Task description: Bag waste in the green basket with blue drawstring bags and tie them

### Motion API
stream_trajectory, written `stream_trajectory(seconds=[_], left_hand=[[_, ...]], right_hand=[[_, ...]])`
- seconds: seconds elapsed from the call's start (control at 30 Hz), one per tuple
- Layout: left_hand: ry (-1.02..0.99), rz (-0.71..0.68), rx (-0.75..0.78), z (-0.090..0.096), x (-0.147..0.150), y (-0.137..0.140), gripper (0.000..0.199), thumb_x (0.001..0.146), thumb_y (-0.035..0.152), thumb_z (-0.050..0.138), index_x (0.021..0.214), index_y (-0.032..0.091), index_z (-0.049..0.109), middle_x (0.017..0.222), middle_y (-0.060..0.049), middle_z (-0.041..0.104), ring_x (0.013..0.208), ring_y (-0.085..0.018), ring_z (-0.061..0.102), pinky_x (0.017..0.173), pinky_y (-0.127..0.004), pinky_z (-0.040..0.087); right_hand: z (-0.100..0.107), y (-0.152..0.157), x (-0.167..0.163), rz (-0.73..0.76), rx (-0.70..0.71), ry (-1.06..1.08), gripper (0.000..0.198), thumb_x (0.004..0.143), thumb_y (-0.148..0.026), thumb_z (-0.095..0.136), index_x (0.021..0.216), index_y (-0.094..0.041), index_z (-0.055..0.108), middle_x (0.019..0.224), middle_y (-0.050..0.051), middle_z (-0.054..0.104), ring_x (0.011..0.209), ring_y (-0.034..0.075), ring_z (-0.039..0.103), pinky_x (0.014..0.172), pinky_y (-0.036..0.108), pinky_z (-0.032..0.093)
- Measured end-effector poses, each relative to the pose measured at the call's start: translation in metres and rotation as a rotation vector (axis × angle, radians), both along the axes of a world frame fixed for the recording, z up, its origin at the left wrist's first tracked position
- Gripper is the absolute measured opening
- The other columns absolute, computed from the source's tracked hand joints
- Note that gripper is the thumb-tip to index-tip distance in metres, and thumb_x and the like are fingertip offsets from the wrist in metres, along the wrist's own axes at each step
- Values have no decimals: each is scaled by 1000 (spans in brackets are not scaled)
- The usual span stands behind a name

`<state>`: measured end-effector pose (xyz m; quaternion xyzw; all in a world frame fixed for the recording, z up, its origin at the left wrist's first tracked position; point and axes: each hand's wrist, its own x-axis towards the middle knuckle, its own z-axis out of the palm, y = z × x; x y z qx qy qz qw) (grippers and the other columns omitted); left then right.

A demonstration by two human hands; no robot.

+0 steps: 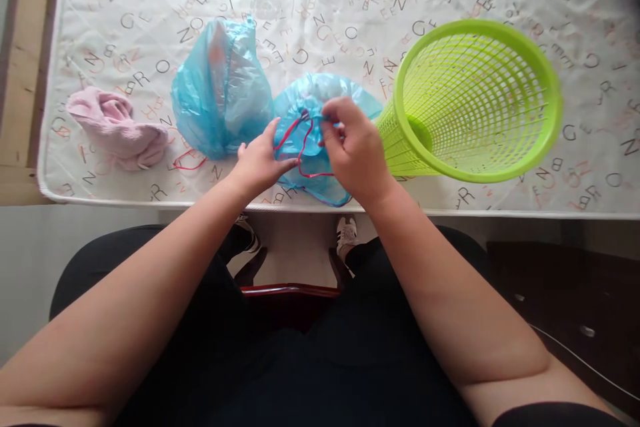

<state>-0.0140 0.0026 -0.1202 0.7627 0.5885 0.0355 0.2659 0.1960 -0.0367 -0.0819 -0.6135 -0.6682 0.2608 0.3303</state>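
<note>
In front of me on the mattress lies a blue plastic bag (325,88) with a gathered neck and a red drawstring (301,163) looping out of it. My right hand (353,147) is closed in a pinch on the gathered neck. My left hand (263,159) is beside the bag's left side, thumb and forefinger apart, close to the red drawstring. Whether it touches the string I cannot tell. Left of it stands a second, full blue plastic bag (220,93), with a red string loop (190,161) at its base.
A tall lime-green mesh basket (400,127) stands at the right, its wide mouth facing up. On the far left lies a crumpled pink cloth (117,127). Everything rests on a white letter-print mattress (350,7), whose front edge runs just before my knees.
</note>
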Motion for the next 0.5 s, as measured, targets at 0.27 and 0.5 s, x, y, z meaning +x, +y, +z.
stream_trajectory(seconds=[0.27, 0.5], left_hand=[[-438, 301, 7, 21, 16, 6, 25, 101, 31, 58, 79, 21, 56, 76, 0, 62, 80, -17, 60, 80, -30, 53], [-724, 372, -118, 41, 28, -2, 28, 99, 33, 55, 74, 24, 45, 62, 2, 37, 58, -15, 47, 59, -30, 49]], right_hand=[[26, -34, -21, 217, 142, -5, 32, 111, -44, 40, 114, -26, 66, 108, 11, 66, 109, 26, 65, 103, 40, 51], [-25, 5, -11, 45, -329, -100, 35, 109, -34, 40, 105, -20, 72, 97, 13, 70, 112, 33, 66, 95, 43, 53]])
